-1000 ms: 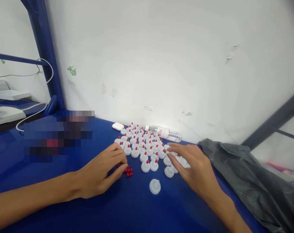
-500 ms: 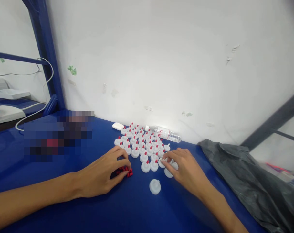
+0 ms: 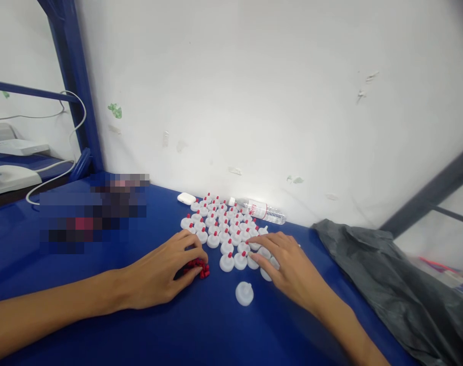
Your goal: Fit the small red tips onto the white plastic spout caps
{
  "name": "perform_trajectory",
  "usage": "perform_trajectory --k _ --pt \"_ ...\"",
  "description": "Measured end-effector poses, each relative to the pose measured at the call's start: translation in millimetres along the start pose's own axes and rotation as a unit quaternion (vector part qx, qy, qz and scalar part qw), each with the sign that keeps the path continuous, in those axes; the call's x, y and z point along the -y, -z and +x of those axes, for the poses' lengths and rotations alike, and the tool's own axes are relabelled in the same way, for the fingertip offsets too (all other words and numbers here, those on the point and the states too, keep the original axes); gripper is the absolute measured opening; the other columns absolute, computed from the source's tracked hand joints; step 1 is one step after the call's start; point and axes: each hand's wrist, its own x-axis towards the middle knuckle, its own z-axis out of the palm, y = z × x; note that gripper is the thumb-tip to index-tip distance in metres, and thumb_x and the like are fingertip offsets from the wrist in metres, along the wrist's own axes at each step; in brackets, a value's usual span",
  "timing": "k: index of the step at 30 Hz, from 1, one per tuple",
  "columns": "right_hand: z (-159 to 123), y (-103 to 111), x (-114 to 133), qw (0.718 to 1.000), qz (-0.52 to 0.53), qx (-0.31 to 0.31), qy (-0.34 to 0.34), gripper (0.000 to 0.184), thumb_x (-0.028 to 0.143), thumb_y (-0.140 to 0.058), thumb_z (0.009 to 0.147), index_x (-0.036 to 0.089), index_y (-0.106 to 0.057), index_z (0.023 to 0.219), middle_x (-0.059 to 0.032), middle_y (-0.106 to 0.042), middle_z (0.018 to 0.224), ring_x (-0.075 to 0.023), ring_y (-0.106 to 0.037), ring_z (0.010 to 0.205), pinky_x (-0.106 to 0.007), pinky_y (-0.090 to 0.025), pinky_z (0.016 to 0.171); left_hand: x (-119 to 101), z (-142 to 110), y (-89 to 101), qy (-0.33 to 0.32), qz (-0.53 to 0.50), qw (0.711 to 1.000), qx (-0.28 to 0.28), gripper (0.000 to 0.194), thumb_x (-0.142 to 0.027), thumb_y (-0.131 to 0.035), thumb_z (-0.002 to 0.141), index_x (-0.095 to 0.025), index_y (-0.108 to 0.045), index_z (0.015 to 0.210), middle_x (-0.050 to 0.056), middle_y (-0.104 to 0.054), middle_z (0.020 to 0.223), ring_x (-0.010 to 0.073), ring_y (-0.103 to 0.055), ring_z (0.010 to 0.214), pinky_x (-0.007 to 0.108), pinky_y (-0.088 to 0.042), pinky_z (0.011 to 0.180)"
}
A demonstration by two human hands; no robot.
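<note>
My left hand is curled around a small pile of red tips, thumb and forefinger closed on them; its palm side is hidden. My right hand hovers among white round nozzle lids, thumb and fingers apart, holding nothing. The thumb tip is beside a red-tipped lid. Many such lids stand upright in a cluster, a red tip on most spouts. Under and behind the right hand are white lids, partly covered. One lid without a red tip lies apart, nearer to me.
A clear plastic bottle lies against the wall behind the lids, beside a small white case. Grey-black sheeting drapes over the right side of the blue table. A blurred-out patch covers things at left, near a white cable.
My right hand has let go of a lid and spread its fingers. Lids at the near edge of the cluster have shifted slightly left. My left hand stays on the red tips.
</note>
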Motion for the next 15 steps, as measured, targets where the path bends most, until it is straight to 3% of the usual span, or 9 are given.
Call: perform_trajectory --k 3,8,11,15 --pt "-1 -6 3 0.999 0.015 0.005 0.03 0.032 0.038 -0.054 0.107 0.028 -0.068 0.135 -0.006 -0.076 0.128 -0.0274 -0.069 0.118 -0.05 -0.055 0.101 -1 -1 0.5 -0.001 -0.003 1.0 -0.004 0.025 -0.017 -0.046 0.102 -0.024 -0.068 0.112 0.007 -0.065 0.112 0.0252 -0.058 0.105 0.042 -0.052 0.095" --pt "-3 -12 1 0.998 0.011 0.01 0.059 0.035 0.031 -0.045 0.111 0.024 -0.064 0.139 -0.0075 -0.075 0.132 -0.0275 -0.069 0.122 -0.056 -0.052 0.11 0 -2 0.8 -0.014 -0.008 0.999 -0.028 0.025 -0.016 -0.043 0.104 -0.024 -0.066 0.11 0.007 -0.064 0.11 0.0239 -0.056 0.103 0.04 -0.051 0.095" --pt "-1 -6 5 0.996 0.028 -0.053 0.062 0.028 0.032 -0.053 0.108 0.024 -0.067 0.131 -0.0071 -0.077 0.124 -0.0259 -0.071 0.116 -0.054 -0.052 0.11 -1 -2 1.0 -0.033 -0.016 0.998 -0.051 0.024 -0.016 -0.043 0.104 -0.024 -0.064 0.11 0.006 -0.064 0.11 0.0237 -0.055 0.103 0.039 -0.049 0.094" --pt "-1 1 25 0.984 0.076 -0.144 0.077 0.016 0.026 -0.064 0.102 0.025 -0.068 0.118 -0.0058 -0.078 0.112 -0.0215 -0.073 0.104 -0.04 -0.06 0.095 -7 -2 3.2 -0.052 -0.009 0.997 -0.053 0.02 -0.018 -0.045 0.105 -0.025 -0.063 0.112 0.005 -0.064 0.107 0.0238 -0.054 0.102 0.04 -0.048 0.094"
